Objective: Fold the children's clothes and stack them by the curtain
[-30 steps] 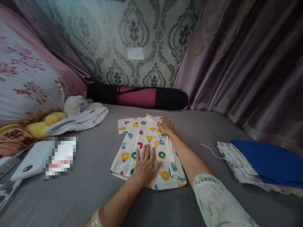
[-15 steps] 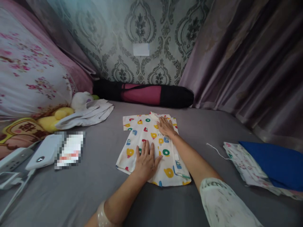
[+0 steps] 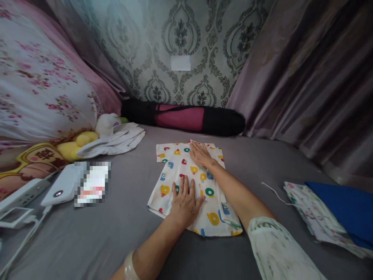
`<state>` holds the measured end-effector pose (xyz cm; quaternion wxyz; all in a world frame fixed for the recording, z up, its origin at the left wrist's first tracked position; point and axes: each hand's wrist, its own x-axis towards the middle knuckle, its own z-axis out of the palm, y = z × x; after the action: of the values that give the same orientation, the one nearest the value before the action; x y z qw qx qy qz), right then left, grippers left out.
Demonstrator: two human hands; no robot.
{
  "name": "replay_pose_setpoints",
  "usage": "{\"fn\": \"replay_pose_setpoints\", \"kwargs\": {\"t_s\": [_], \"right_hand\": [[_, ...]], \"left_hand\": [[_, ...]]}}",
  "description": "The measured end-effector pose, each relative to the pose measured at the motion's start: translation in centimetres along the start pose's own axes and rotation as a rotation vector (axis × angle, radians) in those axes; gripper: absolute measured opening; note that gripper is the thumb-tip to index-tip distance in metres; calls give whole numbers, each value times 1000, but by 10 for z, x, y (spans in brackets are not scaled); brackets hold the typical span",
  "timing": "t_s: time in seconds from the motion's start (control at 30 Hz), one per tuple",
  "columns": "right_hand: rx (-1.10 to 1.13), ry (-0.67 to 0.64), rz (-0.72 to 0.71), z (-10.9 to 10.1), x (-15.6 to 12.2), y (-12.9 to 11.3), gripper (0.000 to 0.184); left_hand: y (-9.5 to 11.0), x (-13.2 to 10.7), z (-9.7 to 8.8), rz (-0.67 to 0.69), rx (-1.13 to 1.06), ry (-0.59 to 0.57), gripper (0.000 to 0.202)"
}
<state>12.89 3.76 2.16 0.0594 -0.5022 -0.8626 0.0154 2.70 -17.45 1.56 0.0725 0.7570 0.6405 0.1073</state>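
Observation:
A small white short-sleeved shirt (image 3: 186, 182) printed with colourful ducks and shapes lies flat on the grey bed sheet (image 3: 122, 233). Its left sleeve sticks out to the side, while the right side looks folded inward over the front. My left hand (image 3: 185, 202) rests flat on the lower middle of the shirt with its fingers spread. Up near the collar, my right hand (image 3: 201, 154) lies flat, covering most of the neckline. My right forearm hides part of the shirt's right edge.
A black and pink long bag (image 3: 182, 118) lies against the wall. At left are a grey-white cloth (image 3: 116, 142), a yellow plush toy (image 3: 78, 146), a white power bank (image 3: 64, 184) and a power strip (image 3: 25, 194). Folded blue cloth (image 3: 340, 206) lies at right.
My right hand has slid slightly up and left across the shirt to the collar. My left hand stays on the same spot of the shirt. The whole view has shifted a little.

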Motion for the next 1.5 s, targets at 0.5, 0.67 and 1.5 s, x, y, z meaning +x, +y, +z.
{"fn": "replay_pose_setpoints", "kwargs": {"t_s": [0.5,0.67,1.5], "right_hand": [[162,-111,92,12,40,-4,65],[239,6,187,-1,27,5,62],[136,40,346,0,-42,32,61]], "left_hand": [[0,0,7,2,96,32,71],[1,0,4,2,116,28,70],[2,1,-10,-40,81,-50,58]]}}
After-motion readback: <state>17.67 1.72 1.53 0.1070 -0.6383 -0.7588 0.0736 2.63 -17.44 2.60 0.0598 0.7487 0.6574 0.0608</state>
